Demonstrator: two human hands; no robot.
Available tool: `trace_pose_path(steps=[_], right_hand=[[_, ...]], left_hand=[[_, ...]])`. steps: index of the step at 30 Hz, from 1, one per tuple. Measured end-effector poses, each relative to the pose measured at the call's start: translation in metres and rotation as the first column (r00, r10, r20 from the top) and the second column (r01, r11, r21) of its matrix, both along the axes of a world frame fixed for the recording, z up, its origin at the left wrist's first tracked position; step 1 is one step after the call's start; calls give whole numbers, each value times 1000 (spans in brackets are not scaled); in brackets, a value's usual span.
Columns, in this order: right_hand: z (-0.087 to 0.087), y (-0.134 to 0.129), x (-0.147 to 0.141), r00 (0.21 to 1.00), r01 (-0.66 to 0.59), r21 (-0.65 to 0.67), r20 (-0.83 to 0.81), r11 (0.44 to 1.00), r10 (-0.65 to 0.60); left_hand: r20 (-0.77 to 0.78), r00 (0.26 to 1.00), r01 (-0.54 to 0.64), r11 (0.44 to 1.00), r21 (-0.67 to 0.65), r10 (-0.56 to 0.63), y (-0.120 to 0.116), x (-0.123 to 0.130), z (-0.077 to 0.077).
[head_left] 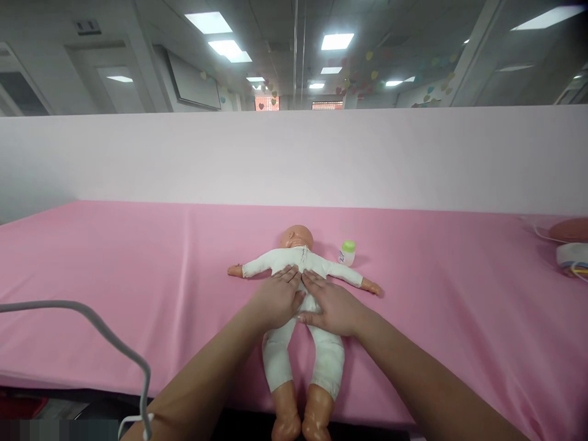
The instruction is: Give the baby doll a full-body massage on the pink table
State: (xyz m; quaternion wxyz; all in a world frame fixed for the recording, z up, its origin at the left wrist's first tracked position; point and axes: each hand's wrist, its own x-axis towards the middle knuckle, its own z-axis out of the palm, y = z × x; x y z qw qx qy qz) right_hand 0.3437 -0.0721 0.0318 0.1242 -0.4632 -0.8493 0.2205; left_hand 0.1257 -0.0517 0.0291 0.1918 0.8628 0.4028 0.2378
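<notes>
A baby doll (301,254) with a white cloth body lies stretched out on the pink cover (138,263), its head away from me and its arms spread wide. Its face does not show. On the left side of the doll's torso, my left hand (280,297) rests flat with fingers extended. Mirroring it, my right hand (335,303) lies flat on the torso's right side. The fingertips of both hands come close together near the middle. Neither hand grips anything. Beside the doll's right-hand arm stands a small clear jar (346,254) with a green lid.
A grey cable (101,327) curves over the left front of the table. At the far right edge lie a brownish rounded object (569,229) and a white item (572,254) with cords. Behind the table rises a white partition (294,159) with glass above.
</notes>
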Motion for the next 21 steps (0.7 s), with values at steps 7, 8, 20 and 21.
trace_pose_path(steps=[7,8,20,21], right_hand=[[14,26,13,994,93,45,-57,995,-91],[14,30,14,994,103,44,-51,994,-100],[-2,43,12,991,108,52,-80,993,-103],[1,46,12,989,119,62,-93,991,-113]], left_hand=[[-74,993,-94,995,30,96,23,6,27],[-116,987,-104,994,45,109,27,8,29],[-353,925,-114,989,97,141,37,10,26],[-345,927,-120,987,105,149,40,10,29]])
